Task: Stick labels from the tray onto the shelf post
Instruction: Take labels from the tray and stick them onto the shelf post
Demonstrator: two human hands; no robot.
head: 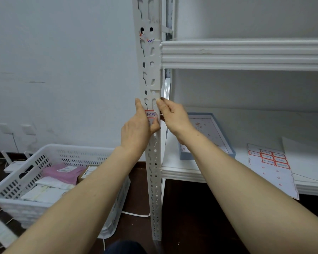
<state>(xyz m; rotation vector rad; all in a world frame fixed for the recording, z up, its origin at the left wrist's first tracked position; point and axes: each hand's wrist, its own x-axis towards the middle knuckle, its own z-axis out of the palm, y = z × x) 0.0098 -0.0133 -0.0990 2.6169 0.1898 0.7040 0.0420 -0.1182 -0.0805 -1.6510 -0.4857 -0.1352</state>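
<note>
Hands are meeting on the shelf post [151, 79] at the middle of the frame, one on each side of a red-bordered, handwritten label [151, 114]. The label is lying flat on the post's front face, its long axis running across the post while the post runs straight up and down.

The left hand [136, 129] is clasping the post from the left. Its fingers [138, 105] are reaching up along the left edge, and its thumb is bending across the front and pressing just under the label's lower border. The right hand [173, 116] is coming in from the right, with its fingers [160, 105] touching the post's right edge just above the label. Whether that hand is pinching the edge or only pressing on it, I cannot tell.

The label is therefore sitting directly between the two hands, touching the left thumb and just beside the right fingertips. Both hands are about equally near, so I judge that smoothing it down is calling for only a short sideways rub along its long axis.

Further labels are waiting on the label sheet [272, 167] on the lower shelf [191, 173], at the lower right of the frame. The blue-walled tray [207, 156] is sitting behind the right forearm. Both are nearer the right hand.
</note>
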